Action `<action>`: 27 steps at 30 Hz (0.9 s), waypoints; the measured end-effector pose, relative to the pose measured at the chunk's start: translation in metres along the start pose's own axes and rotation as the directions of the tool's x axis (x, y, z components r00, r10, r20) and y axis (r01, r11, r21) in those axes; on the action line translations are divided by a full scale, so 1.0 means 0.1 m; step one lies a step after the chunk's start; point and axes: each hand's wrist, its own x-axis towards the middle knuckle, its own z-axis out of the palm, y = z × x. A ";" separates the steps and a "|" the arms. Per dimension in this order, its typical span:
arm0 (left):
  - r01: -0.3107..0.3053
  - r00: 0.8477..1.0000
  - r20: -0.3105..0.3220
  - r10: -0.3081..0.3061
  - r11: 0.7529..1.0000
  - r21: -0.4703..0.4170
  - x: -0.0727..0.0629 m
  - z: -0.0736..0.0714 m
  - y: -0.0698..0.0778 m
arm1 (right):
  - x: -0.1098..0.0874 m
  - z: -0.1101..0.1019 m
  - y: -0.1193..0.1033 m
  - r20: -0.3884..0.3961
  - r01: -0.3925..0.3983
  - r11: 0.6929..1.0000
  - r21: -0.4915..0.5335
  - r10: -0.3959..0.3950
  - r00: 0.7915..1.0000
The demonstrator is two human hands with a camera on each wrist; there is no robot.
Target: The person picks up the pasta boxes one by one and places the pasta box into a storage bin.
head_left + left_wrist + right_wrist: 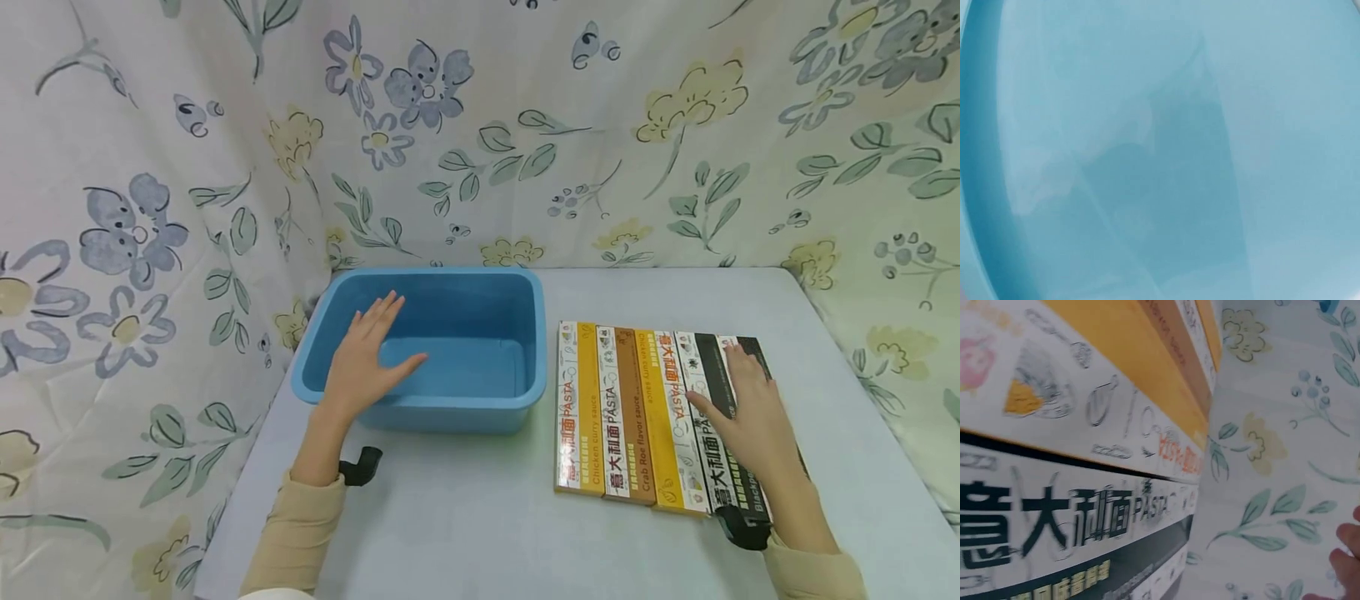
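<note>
My left hand (pixel 367 358) is held over the left part of a blue plastic bin (pixel 450 419), fingers straight and thumb spread, holding nothing. The bin's inside (pixel 1147 206) fills the left wrist view. Over the right end of a row of several pasta boxes is my right hand (pixel 753 417), fingers extended and thumb out to the left. Whether it touches them I cannot tell. From the left lie a yellow chicken curry box (pixel 590 408), a brown crab roe box (pixel 628 417), another yellow box (pixel 663 408) and dark black pepper ones (pixel 1147 562), partly hidden by the hand.
The white table (pixel 465 517) carries the bin at its back left and the boxes on the right. A floral cloth (pixel 480 183) hangs behind and along both sides. Each wrist wears a black camera mount (pixel 362 467).
</note>
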 end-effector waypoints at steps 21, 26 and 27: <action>0.061 0.988 -0.143 -0.061 0.998 -0.003 -0.51 -0.23 -0.62 | -0.82 0.23 0.78 -0.019 -0.102 0.992 -0.067 0.101 0.995; 0.125 0.989 -0.084 -0.122 0.992 0.031 -0.63 -0.25 -0.71 | -0.93 0.26 0.90 0.066 -0.160 0.982 -0.099 0.167 0.984; 0.137 0.989 -0.069 -0.134 0.990 0.040 -0.65 -0.25 -0.72 | -0.94 0.27 0.92 0.088 -0.174 0.979 -0.109 0.184 0.979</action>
